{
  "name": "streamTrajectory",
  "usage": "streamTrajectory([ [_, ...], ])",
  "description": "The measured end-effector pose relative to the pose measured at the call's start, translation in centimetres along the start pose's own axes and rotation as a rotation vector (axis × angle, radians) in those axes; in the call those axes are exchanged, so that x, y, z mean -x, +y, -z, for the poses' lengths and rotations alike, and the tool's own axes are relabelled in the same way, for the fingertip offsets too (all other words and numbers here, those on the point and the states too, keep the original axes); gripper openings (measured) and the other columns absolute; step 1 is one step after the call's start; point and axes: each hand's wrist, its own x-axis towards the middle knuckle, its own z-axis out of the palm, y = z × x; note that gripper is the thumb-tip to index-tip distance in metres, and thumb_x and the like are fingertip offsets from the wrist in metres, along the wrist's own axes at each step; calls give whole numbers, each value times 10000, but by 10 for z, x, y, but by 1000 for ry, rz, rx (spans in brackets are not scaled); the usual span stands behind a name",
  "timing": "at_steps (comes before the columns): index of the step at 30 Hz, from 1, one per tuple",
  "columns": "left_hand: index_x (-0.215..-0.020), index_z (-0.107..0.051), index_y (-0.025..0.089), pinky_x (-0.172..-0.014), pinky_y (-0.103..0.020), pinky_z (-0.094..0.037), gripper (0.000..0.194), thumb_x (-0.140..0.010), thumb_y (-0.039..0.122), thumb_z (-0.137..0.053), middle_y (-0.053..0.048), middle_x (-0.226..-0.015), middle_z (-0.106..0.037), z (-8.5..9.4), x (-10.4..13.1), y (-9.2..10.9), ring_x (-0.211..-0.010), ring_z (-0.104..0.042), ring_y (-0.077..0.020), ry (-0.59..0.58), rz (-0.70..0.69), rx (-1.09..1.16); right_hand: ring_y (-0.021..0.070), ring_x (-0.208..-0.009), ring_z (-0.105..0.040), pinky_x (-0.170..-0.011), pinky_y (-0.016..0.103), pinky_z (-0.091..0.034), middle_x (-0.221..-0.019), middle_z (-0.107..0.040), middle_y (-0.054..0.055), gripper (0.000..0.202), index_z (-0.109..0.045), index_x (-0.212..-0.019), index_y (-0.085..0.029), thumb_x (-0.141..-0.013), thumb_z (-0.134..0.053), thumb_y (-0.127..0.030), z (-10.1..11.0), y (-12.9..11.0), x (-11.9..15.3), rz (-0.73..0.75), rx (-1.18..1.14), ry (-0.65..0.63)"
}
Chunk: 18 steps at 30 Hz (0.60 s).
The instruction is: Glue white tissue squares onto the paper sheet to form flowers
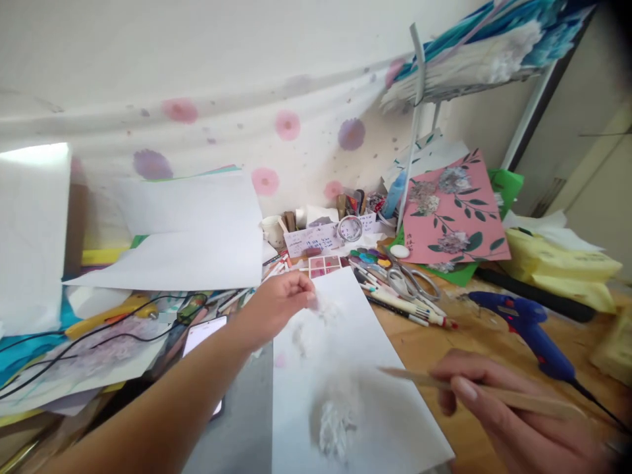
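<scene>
My left hand [279, 306] is over the far end of a white sheet of paper [368, 316], its fingers pinched together beside a blurred whitish clump [326, 309]. Whatever is between the fingertips is too small to make out. In my right hand [498, 401] is a thin wooden stick [513, 397], its pointed tip directed left over the sheet's right side. A larger ruffled white paper flower [336, 424] lies on the near part of the sheet. Another pale clump [302, 336] sits near the left edge.
A blue glue gun [530, 332] lies at the right. Scissors [407, 280], pens [399, 299] and a paint palette [323, 264] crowd the far side. A phone [205, 332] lies under my left forearm. A pink card with flowers [457, 210] leans behind.
</scene>
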Motion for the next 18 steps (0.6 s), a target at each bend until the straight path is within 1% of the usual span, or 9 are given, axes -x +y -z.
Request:
streamTrajectory([
  [2,-814,-540,182,-697,-243,-456,135,-869,287,-477,17,-749,-654,-12,25,10,-731,-611,-127,-37,17,338,182,-752,-660,-670,266,-547,-835,-708,38,264,-657,-1058,-255,-883,-545,-416,-5,-1,0,-20,-98,16],
  [3,-808,-541,181,-701,-242,-446,129,-863,291,-502,19,-735,-646,-20,35,12,-724,-602,-124,-60,30,463,181,-776,-667,-693,288,-557,-918,-714,50,294,-615,-1137,-255,-905,-513,-405,-9,-3,-2,-8,-152,-20],
  [4,-805,-547,180,-703,-242,-435,129,-858,295,-526,21,-727,-640,-29,44,13,-720,-593,-122,-82,48,563,179,-776,-672,-669,293,-562,-952,-713,60,295,-602,-1143,-249,-920,-486,-404,-13,-5,-3,20,-191,-77],
  [6,-809,-562,179,-708,-245,-419,136,-855,306,-551,24,-723,-631,-46,55,12,-716,-578,-120,-116,86,670,184,-829,-668,-681,302,-554,-994,-700,76,253,-623,-1049,-222,-924,-479,-387,-22,-10,-7,-1,-163,-164],
  [9,-796,-581,177,-701,-250,-405,140,-846,307,-560,26,-712,-611,-65,63,13,-713,-553,-121,-132,140,733,197,-875,-648,-739,324,-519,-928,-688,59,189,-611,-983,-202,-849,-596,-335,-37,-19,-10,-7,8,-268],
  [11,-782,-591,176,-688,-248,-398,140,-832,304,-567,27,-708,-587,-70,63,14,-710,-531,-122,-138,142,720,179,-792,-634,-702,304,-496,-830,-669,30,157,-591,-890,-192,-785,-659,-286,-45,-22,-11,-5,93,-284],
  [14,-807,-613,177,-687,-250,-399,173,-836,336,-552,21,-737,-574,-71,63,13,-725,-517,-127,-150,111,682,138,-638,-556,-589,261,-439,-694,-595,-10,128,-529,-753,-191,-754,-653,-221,-54,-22,-12,-16,147,-254],
  [16,-866,-613,180,-679,-253,-410,193,-809,362,-583,21,-746,-580,-70,63,9,-722,-525,-130,-176,110,708,127,-609,-520,-564,250,-412,-670,-563,-22,133,-508,-739,-194,-752,-640,-211,-58,-20,-13,-30,152,-241],
  [18,-881,-599,179,-645,-243,-416,233,-730,343,-669,29,-730,-572,-70,64,5,-691,-520,-123,-196,112,721,124,-605,-515,-561,246,-408,-668,-560,-25,139,-505,-740,-196,-746,-643,-215,-59,-18,-14,-45,154,-262],
])
